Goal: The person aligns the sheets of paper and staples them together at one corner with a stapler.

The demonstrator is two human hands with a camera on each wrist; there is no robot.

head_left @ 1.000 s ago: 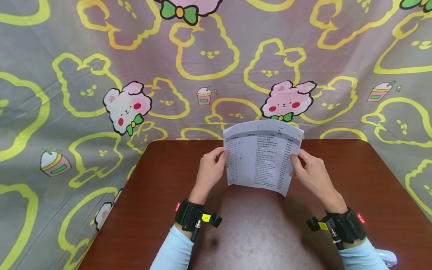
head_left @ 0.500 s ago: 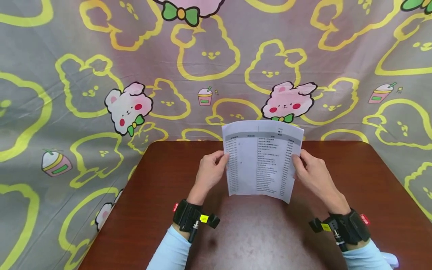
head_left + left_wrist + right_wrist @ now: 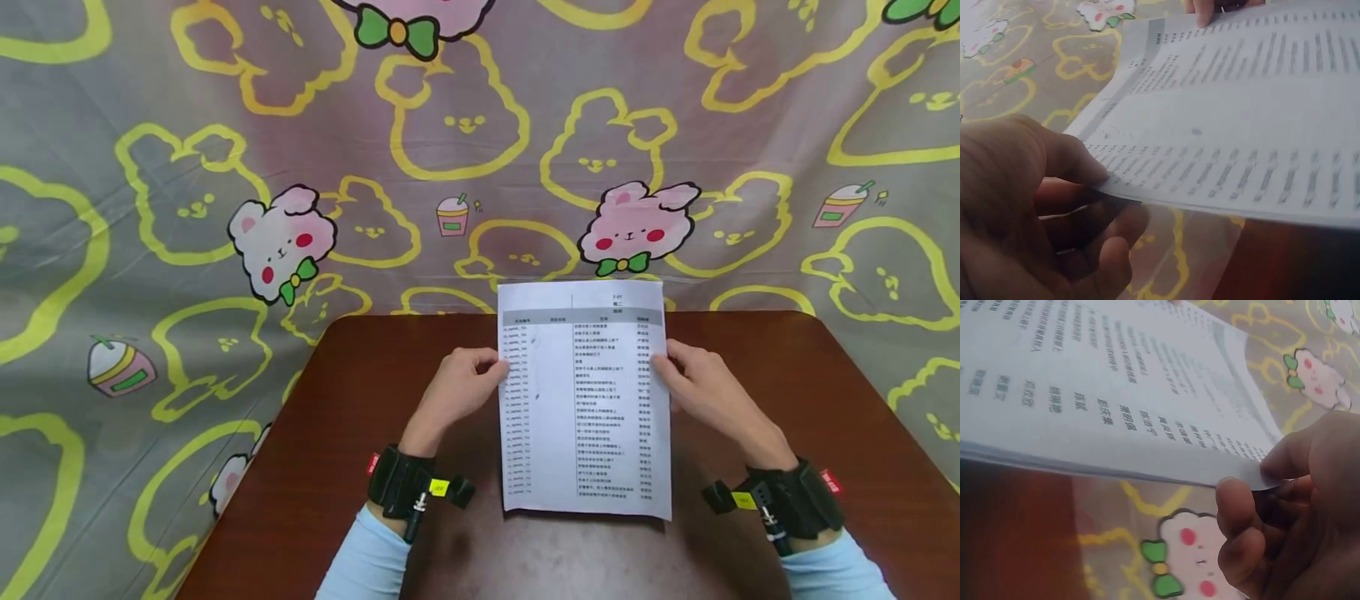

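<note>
A white printed sheet of paper [image 3: 585, 400], a table of text under a grey header band, stands raised above the table in the head view. My left hand [image 3: 465, 392] pinches its left edge in the upper half, thumb on the printed face and fingers behind. Opposite it, my right hand [image 3: 708, 392] pinches the right edge at about the same height. In the left wrist view the thumb of the left hand [image 3: 1041, 187] presses the paper [image 3: 1172, 112] near its header. The right wrist view shows layered edges along the paper [image 3: 1116, 425], held by the right hand [image 3: 1297, 506].
The dark brown table [image 3: 360, 375] spreads beneath both hands. Behind it hangs a grey curtain [image 3: 465, 92] with yellow outlines and cartoon animals. Each wrist carries a black camera strap [image 3: 405, 483].
The paper has tilted more upright toward the camera and its lower edge has come down, so more print shows. Both hands have moved slightly down and apart, still holding the edges.
</note>
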